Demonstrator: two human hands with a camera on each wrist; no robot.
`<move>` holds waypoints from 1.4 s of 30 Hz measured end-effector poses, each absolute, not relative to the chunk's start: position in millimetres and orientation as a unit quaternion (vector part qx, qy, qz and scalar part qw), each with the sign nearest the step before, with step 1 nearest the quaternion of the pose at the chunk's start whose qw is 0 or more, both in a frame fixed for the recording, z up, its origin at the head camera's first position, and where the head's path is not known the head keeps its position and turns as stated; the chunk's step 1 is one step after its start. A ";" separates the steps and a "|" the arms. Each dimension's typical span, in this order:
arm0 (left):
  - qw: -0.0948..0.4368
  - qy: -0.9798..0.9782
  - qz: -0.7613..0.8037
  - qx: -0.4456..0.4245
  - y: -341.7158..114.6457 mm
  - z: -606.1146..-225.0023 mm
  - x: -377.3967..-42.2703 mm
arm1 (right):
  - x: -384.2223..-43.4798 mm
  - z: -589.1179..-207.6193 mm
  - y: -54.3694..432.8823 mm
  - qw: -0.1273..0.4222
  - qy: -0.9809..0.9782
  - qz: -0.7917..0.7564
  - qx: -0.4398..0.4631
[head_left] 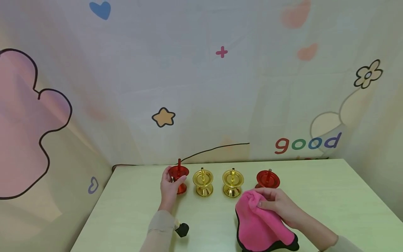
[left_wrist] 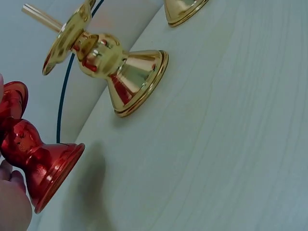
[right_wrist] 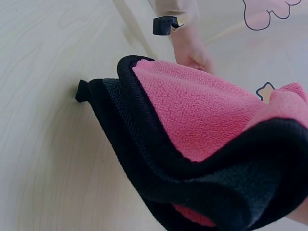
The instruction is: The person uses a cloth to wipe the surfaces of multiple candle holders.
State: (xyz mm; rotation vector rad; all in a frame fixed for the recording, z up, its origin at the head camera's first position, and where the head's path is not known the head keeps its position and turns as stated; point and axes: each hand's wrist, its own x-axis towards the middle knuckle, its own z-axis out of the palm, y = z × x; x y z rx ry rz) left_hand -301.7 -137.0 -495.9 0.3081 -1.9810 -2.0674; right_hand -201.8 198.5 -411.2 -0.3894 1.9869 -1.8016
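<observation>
My left hand [head_left: 169, 189] grips a shiny red candle holder [head_left: 181, 188] at the left end of a row, thumb and fingers around its stem below the dish. In the left wrist view the red candle holder [left_wrist: 45, 168] shows its flared base tilted in the picture, fingers at its left. My right hand [head_left: 280, 204] pinches a pink cloth [head_left: 256, 224] with black edging, which hangs folded in front of the row. The cloth [right_wrist: 197, 106] fills much of the right wrist view and hides most of that hand.
Two gold candle holders [head_left: 204, 190] stand side by side mid-row. Another red candle holder [head_left: 267, 178] is at the right, partly behind my right hand. A printed curtain [head_left: 201, 87] borders the table's back edge. A black wrist camera [head_left: 182, 230] sits by my left sleeve.
</observation>
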 end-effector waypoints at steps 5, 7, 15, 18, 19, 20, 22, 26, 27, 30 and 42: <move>0.119 -0.681 -0.716 0.101 -140.5 -502.7 -300.9 | -200.7 -411.2 199.0 0.216 0.723 -0.644 -0.130; 0.110 -0.681 -0.717 0.100 -141.8 -504.3 -299.4 | -200.6 -411.4 198.9 0.217 0.722 -0.644 -0.131; 0.086 -0.693 -0.709 0.099 -148.6 -506.0 -291.0 | -200.6 -412.9 198.7 0.212 0.715 -0.651 -0.142; 0.084 -0.698 -0.704 0.096 -151.3 -506.9 -287.6 | -200.6 -413.1 198.5 0.212 0.716 -0.650 -0.142; 0.084 -0.700 -0.703 0.096 -152.1 -507.7 -286.7 | -200.5 -413.0 198.4 0.212 0.717 -0.649 -0.142; 0.084 -0.700 -0.702 0.095 -153.0 -508.4 -285.7 | -200.4 -412.8 198.4 0.212 0.718 -0.648 -0.141; 0.087 -0.706 -0.696 0.095 -154.7 -510.1 -284.1 | -200.2 -412.5 198.6 0.212 0.720 -0.646 -0.137; 0.088 -0.724 -0.677 0.099 -157.6 -512.1 -280.6 | -199.6 -412.0 199.2 0.214 0.723 -0.644 -0.131; 0.088 -0.729 -0.672 0.100 -158.2 -512.5 -279.7 | -199.4 -411.9 199.3 0.214 0.723 -0.644 -0.130; 0.084 -0.739 -0.660 0.105 -160.0 -511.7 -278.0 | -199.0 -410.6 199.4 0.212 0.723 -0.644 -0.133; 0.169 -0.780 -0.596 0.093 -142.9 -492.6 -262.9 | -196.9 -407.7 201.7 0.206 0.719 -0.648 -0.143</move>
